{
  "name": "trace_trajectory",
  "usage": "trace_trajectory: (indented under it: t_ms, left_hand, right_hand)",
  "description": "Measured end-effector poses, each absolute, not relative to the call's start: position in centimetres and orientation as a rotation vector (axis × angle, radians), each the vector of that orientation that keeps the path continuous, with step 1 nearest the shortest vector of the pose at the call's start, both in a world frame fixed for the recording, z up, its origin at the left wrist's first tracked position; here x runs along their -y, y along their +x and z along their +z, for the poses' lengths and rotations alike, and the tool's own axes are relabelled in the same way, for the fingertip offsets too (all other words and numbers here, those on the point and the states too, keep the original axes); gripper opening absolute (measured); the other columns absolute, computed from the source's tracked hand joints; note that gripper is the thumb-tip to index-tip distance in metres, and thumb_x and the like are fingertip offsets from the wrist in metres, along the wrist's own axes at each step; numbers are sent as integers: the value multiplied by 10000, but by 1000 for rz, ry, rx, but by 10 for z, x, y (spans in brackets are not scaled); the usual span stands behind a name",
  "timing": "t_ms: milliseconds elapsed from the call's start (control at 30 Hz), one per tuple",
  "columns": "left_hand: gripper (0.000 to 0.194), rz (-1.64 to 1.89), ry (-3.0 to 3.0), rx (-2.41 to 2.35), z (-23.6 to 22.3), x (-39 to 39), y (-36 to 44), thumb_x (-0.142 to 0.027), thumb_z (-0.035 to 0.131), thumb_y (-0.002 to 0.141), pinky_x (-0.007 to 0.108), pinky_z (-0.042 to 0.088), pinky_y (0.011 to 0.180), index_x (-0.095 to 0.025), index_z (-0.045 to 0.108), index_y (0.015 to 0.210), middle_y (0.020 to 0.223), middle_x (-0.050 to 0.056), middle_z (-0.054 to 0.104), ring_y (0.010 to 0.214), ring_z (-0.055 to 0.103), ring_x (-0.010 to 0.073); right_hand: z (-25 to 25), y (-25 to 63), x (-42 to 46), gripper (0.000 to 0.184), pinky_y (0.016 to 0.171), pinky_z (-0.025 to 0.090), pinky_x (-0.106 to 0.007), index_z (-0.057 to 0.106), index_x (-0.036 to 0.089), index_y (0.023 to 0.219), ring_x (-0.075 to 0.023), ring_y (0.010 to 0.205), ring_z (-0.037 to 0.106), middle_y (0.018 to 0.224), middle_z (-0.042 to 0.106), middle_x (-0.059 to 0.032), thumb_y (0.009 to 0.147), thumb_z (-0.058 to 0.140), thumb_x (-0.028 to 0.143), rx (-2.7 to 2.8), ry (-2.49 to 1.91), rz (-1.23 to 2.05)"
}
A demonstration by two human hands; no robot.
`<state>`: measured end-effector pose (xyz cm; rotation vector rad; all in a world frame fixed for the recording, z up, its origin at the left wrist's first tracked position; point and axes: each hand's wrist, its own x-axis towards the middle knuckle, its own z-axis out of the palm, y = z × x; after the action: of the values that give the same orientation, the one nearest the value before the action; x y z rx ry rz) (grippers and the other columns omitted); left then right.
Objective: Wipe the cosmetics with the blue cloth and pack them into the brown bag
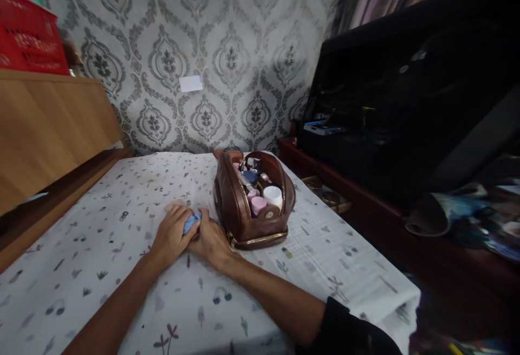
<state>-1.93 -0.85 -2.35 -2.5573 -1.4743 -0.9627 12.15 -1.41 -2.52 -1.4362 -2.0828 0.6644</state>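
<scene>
My left hand and my right hand rest together on the patterned white sheet, both closed around a small blue object that I cannot make out fully. Just right of my hands stands an open brown leather toiletry bag with a gold zip. Inside it stand small bottles and jars, among them a white-capped one and a pink-capped one.
A wooden headboard or cabinet runs along the left with a red crate on top. A dark open case sits on a dark wooden bench at right. The bed's corner drops off at lower right.
</scene>
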Motion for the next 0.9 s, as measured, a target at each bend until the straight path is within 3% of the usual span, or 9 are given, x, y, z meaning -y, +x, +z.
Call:
trace_trajectory:
  t_ms: [133,367,567,733,900]
  left_hand:
    - [339,-826,-2601,1414,-21,1,-25,-401,383,998,444,426,944,-218,632,859,903,76,672,941,568,266]
    - [392,-664,-2335,1656,-26,-21,-52,-413,380,978,429,441,872,-215,673,808,877,122,705,970,580,304]
    - [409,-592,-2135,1910,-33,-31,-84,-422,374,972,436,461,881,-175,687,884,968,164,727,970,618,334]
    - [404,-576,-2098,1957,-36,-33,-86,-393,363,996,400,460,898,-155,685,942,1011,158,726,1009,622,307]
    - [342,-640,-2256,1828,-24,-16,-67,-362,384,1010,398,427,951,-185,672,958,1010,111,725,1011,610,272]
  right_hand:
    - [-27,124,15,803,759,529,-376,280,100,1464,-302,915,715,1050,727,-160,776,648,290,2040,-1363,671]
    - [-32,126,13,783,800,526,-363,318,131,1460,-270,936,675,1068,683,-123,774,682,227,2055,-1310,689]
    - [-38,129,8,470,774,504,-339,527,189,1239,-203,814,608,988,628,-60,790,667,172,2025,-1206,740]
    - [-41,131,3,340,815,475,-329,559,210,1098,-177,822,566,1014,580,-41,776,618,118,1992,-1134,777]
    - [-39,132,2,230,749,461,-305,550,201,1007,-169,734,552,858,567,0,792,634,200,1946,-1130,783]
